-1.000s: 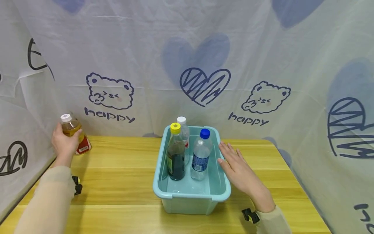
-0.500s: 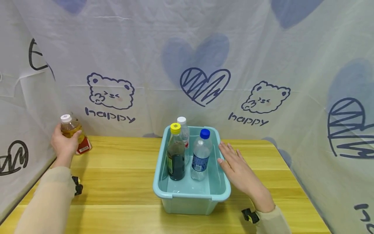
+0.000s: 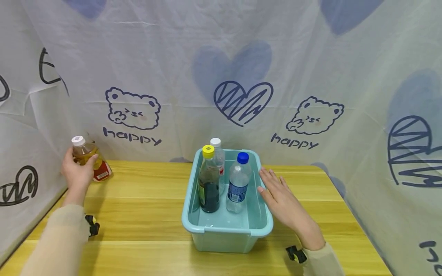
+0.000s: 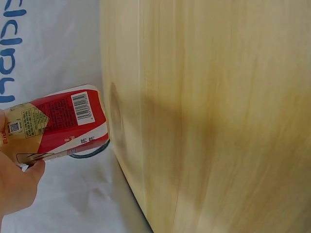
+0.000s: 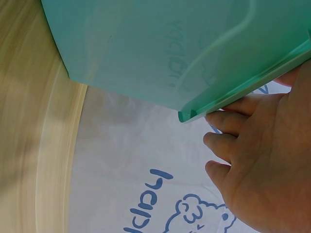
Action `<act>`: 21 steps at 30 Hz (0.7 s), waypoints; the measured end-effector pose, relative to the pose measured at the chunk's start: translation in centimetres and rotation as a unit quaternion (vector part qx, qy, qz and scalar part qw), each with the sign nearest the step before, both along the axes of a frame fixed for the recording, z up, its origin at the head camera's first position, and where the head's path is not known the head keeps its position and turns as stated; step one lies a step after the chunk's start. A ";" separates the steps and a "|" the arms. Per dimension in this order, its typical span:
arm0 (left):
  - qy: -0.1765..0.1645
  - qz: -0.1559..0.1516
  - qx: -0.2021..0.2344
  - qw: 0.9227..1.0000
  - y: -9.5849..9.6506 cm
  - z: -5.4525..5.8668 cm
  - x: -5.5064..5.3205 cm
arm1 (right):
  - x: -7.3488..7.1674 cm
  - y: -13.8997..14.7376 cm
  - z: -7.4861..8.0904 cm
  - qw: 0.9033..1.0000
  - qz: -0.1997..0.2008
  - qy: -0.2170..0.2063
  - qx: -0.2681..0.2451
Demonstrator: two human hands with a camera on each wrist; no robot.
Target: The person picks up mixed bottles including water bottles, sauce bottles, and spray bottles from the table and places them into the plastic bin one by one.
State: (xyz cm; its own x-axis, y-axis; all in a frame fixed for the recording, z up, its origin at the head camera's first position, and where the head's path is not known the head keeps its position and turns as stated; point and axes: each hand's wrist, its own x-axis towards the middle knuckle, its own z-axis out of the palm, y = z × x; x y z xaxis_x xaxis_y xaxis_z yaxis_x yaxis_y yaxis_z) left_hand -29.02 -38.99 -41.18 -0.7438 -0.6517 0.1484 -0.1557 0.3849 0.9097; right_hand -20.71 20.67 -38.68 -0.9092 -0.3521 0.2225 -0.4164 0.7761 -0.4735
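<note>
At the table's far left corner my left hand (image 3: 78,172) grips a bottle (image 3: 101,168) with a white cap and a red and yellow label. The bottle leans, cap toward the left; in the left wrist view its red base (image 4: 92,114) is close to the table, and I cannot tell if it touches. My right hand (image 3: 286,203), fingers straight, rests along the right rim of a light teal plastic bin (image 3: 226,231). In the bin stand a yellow-capped bottle of dark liquid (image 3: 209,191), a blue-capped clear bottle (image 3: 238,184) and a white-capped clear bottle (image 3: 218,155), partly hidden.
The bin stands on a wood-grain table (image 3: 145,214). A white cloth (image 3: 183,69) printed with hearts and bears hangs behind the table and along both sides, close to the bottle in my left hand.
The bottle in my left hand has tilted slightly more, its base moving a little to the right. My right hand stays on the bin's rim. The head view has shifted very slightly.
</note>
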 end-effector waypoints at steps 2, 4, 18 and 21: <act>0.011 0.005 0.003 1.000 0.4 0.1 0.2 | 0.0 0.0 0.0 1.000 -0.002 0.000 0.000; 0.021 0.007 0.010 1.000 0.9 0.3 0.4 | 0.0 0.0 0.0 1.000 -0.002 -0.001 0.000; 0.092 0.037 0.035 0.994 3.8 0.9 1.6 | 0.1 0.0 0.0 1.000 0.001 0.002 -0.004; 0.106 0.045 0.040 0.993 4.2 1.0 1.8 | 0.1 0.0 0.0 1.000 0.003 0.004 -0.005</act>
